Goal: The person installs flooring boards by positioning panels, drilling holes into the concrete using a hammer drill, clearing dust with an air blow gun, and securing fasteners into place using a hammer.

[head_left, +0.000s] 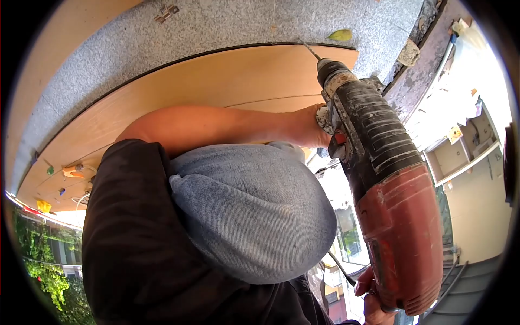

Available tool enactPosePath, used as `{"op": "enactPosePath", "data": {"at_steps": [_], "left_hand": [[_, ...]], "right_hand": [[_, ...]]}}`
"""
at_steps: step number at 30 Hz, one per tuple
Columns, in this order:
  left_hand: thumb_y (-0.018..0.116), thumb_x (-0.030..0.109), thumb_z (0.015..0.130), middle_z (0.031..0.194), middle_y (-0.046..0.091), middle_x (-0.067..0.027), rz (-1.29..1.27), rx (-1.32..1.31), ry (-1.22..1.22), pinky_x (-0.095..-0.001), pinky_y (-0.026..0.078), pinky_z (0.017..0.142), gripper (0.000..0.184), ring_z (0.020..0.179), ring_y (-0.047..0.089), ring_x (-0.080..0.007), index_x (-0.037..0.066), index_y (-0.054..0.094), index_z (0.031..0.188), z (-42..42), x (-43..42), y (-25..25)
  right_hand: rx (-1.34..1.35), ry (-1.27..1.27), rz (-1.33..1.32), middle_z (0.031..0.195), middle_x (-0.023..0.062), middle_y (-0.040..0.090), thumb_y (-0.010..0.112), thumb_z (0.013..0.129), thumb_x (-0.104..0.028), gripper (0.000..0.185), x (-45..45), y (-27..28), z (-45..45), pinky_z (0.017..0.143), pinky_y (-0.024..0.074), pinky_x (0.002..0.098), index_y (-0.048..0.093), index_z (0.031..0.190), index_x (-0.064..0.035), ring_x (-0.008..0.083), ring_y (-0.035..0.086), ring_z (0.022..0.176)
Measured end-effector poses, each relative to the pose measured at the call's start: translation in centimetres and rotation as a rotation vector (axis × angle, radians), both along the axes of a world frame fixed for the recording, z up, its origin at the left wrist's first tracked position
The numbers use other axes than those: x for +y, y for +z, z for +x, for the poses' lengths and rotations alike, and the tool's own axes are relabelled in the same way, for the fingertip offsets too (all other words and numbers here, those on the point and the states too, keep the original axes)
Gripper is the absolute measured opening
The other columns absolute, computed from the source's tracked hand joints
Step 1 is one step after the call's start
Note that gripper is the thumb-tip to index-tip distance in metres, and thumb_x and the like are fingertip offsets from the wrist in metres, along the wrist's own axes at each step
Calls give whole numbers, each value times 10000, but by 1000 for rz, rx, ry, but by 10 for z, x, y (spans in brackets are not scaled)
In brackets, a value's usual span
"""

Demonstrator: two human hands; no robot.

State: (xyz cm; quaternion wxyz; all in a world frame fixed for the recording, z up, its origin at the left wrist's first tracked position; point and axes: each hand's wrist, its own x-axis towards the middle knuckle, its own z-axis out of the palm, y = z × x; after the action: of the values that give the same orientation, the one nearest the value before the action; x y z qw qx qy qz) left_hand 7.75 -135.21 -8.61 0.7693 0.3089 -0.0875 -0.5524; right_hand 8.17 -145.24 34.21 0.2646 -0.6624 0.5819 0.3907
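A red and black power drill (395, 189) fills the right side of the view, scuffed and dusty. Its thin bit (310, 50) points up and left, with the tip at the dark edge of a light wooden board (244, 70). My left hand (311, 125) is closed around the side handle near the drill's front; the drill partly hides its fingers. At the bottom, my right hand (374, 303) wraps the rear handle, only partly in view. A bent knee in blue jeans (254, 211) lies below my left forearm.
Speckled grey stone (216, 32) lies beyond the board, with a green leaf (340, 35) and a small metal piece (167, 13) on it. An orange tool (73, 171) and a yellow item (44, 206) are at the far left. A stone (409, 54) sits at upper right.
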Motion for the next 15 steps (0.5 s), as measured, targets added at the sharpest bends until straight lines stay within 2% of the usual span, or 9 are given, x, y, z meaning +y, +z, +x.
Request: {"op": "enactPosePath", "data": {"at_steps": [5, 7, 10, 15], "left_hand": [[813, 300, 898, 1150, 739, -38, 9, 39, -10, -371, 483, 1017, 388, 1091, 639, -195, 119, 700, 1222, -3, 0, -1], [814, 316, 896, 1150, 738, -40, -48, -84, 55, -378, 485, 1015, 401, 1105, 635, -195, 124, 698, 1228, -5, -1, -4], [818, 333, 890, 1178, 733, -50, 30, -71, -2, -383, 475, 1029, 418, 1127, 629, -208, 124, 698, 1232, -6, -2, -2], [818, 354, 888, 1194, 726, -59, -22, -28, 23, -386, 475, 1027, 431, 1132, 628, -228, 122, 697, 1232, -1, -3, 0]], "right_hand": [[2, -7, 6, 1021, 87, 667, 723, 877, -406, 484, 0, 0, -1, 859, 494, 462, 634, 1217, -73, 213, 641, 939], [-2, -9, 6, 1025, 87, 666, 724, 877, -405, 487, -1, 1, -1, 861, 494, 460, 632, 1221, -73, 213, 641, 943], [-5, -7, 10, 1031, 87, 666, 724, 877, -404, 491, -2, 0, 0, 864, 493, 458, 630, 1226, -72, 213, 640, 948], [-11, -10, 16, 1042, 87, 664, 725, 877, -403, 497, -4, -1, 2, 870, 492, 455, 626, 1234, -71, 213, 639, 956]]}}
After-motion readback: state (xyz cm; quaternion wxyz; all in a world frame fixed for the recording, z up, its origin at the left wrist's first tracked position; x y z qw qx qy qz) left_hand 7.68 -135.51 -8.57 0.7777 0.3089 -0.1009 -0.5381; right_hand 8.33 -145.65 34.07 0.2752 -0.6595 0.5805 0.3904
